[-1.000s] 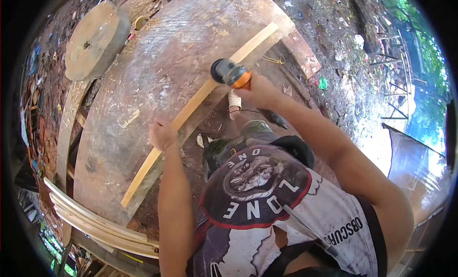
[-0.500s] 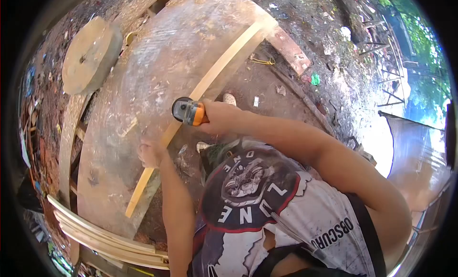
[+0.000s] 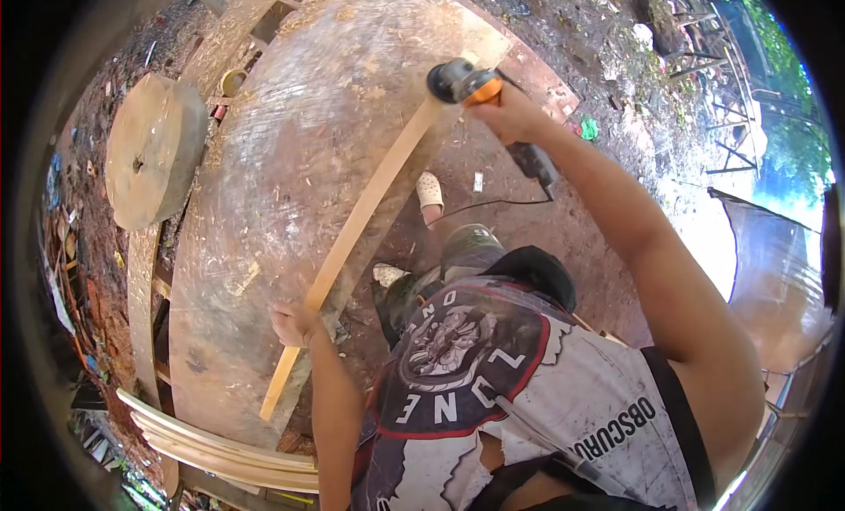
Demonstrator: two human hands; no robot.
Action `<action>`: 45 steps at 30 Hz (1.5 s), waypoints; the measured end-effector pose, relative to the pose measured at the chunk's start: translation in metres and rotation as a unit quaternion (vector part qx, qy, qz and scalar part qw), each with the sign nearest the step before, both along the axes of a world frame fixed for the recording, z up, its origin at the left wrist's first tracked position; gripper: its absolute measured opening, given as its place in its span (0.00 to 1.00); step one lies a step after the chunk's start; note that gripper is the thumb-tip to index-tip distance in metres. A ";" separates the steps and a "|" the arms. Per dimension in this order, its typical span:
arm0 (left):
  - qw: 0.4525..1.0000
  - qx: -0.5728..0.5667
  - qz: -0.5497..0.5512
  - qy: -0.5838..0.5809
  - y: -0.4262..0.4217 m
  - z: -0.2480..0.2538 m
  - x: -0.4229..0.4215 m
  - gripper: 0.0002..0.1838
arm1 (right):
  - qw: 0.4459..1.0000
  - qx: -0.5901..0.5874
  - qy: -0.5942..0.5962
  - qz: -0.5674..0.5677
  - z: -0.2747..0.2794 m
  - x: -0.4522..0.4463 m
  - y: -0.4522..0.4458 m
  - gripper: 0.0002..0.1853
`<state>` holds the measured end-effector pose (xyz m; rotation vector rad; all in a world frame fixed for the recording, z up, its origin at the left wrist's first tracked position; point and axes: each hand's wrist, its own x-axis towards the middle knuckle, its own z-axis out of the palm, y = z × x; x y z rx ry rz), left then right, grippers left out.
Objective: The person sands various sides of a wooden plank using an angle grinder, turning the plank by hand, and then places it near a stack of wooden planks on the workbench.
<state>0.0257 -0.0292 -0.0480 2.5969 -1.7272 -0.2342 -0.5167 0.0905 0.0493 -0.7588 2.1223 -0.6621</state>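
1. The long, narrow, pale wooden strip (image 3: 363, 210) lies on the broad, brown wooden tabletop (image 3: 255, 185), along the edge nearest the person.
2. Its long axis slants from a near end at lower left towards the upper right.
3. The left hand (image 3: 295, 324) lies over the strip close to its near end, fingers curled together; I cannot tell whether they pinch it.
4. Towards the strip's other end, the right hand (image 3: 510, 115) wraps around an orange-and-grey power tool (image 3: 480, 90). The tool's round black disc (image 3: 437, 82) covers part of the strip; contact is unclear.
5. Left of the strip's near end is a stack of pale, thin wooden strips (image 3: 220, 449).
6. Farther left of the strip stands a thick, round wooden block (image 3: 150, 159).
7. Right of the strip, a thin black cord (image 3: 502, 201) trails above the ground.
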 end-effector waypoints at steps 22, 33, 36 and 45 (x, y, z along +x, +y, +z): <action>0.961 -0.243 -0.095 -0.094 0.003 0.009 0.009 0.27 | 0.990 0.074 -0.002 0.124 0.025 0.019 0.000 0.36; 0.977 0.081 0.001 -0.198 0.035 -0.042 0.148 0.18 | 0.993 -0.018 -0.116 0.004 0.019 -0.037 0.011 0.19; 0.972 0.160 -0.016 -0.173 0.042 -0.001 0.051 0.18 | 0.995 0.003 -0.099 0.011 0.021 -0.006 0.008 0.14; 0.969 0.025 0.154 -0.189 0.042 -0.054 0.218 0.27 | 0.992 -0.011 -0.013 0.121 0.012 0.130 0.011 0.28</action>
